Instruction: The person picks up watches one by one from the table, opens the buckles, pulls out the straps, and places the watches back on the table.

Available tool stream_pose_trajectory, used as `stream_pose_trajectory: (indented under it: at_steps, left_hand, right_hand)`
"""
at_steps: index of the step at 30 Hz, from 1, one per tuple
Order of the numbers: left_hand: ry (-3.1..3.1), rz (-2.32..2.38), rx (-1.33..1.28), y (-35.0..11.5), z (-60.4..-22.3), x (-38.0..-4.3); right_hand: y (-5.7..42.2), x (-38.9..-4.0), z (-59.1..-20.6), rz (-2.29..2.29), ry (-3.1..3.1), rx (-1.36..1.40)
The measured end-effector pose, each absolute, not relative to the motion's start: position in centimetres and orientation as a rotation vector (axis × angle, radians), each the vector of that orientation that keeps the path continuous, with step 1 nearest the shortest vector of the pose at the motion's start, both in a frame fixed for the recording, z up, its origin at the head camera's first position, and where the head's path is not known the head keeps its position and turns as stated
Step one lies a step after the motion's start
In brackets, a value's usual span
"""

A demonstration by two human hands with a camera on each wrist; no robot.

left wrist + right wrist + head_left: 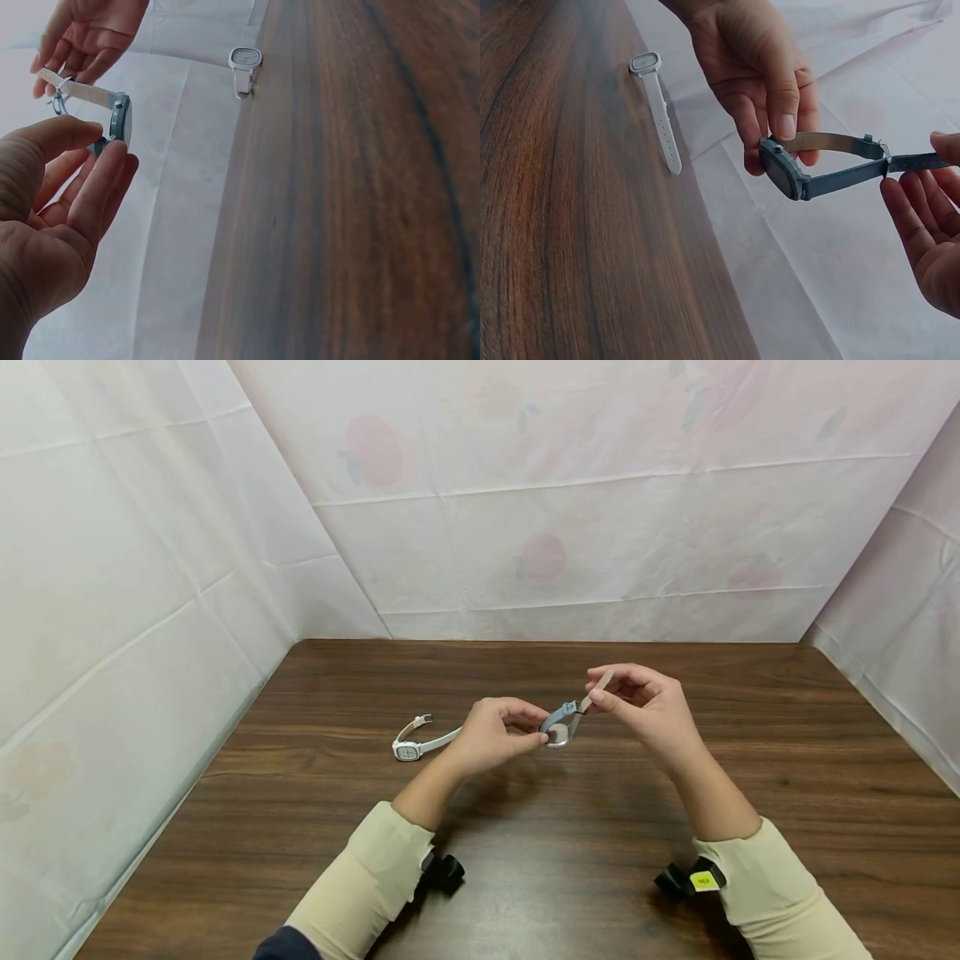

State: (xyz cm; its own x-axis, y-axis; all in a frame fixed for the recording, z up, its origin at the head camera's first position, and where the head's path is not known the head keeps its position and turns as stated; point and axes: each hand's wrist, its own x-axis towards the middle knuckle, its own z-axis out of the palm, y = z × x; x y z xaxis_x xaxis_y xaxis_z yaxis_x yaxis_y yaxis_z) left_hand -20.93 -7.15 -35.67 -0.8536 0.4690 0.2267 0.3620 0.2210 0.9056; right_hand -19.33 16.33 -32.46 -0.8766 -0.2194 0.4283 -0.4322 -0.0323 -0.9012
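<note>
A wristwatch with a blue strap [557,717] is held above the table between both hands. My left hand [497,737] pinches it at the case, thumb on one side and fingers on the other. The strap's free end lies between the thumb and fingers of my right hand [647,706]. In the right wrist view the strap [847,180] forms a loop, one end passing through the buckle [886,154]. The strap's inner side looks beige. A white wristwatch [407,751] lies on the table beyond the left hand, its strap partly hidden behind that hand in the head view.
The brown wooden table [570,877] reaches back to a pale curtain [600,543] with faint fruit prints, which also hangs at both sides. Black wrist cameras [448,873] sit at the cuffs of the cream sleeves [367,868].
</note>
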Motion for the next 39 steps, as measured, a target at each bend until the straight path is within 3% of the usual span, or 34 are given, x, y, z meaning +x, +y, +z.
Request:
stream_pose_trajectory:
  at_steps: [23,39]
  left_hand:
    - [2.407,1.795,0.719,-7.1,-35.2,-20.9]
    - [2.319,1.765,0.797,-7.0,-35.3,-21.2]
  right_hand:
    - [15.4,-20.1,-34.4,1.913,-2.379,0.677]
    - [14.8,-20.1,-34.8,1.869,-2.305,0.648]
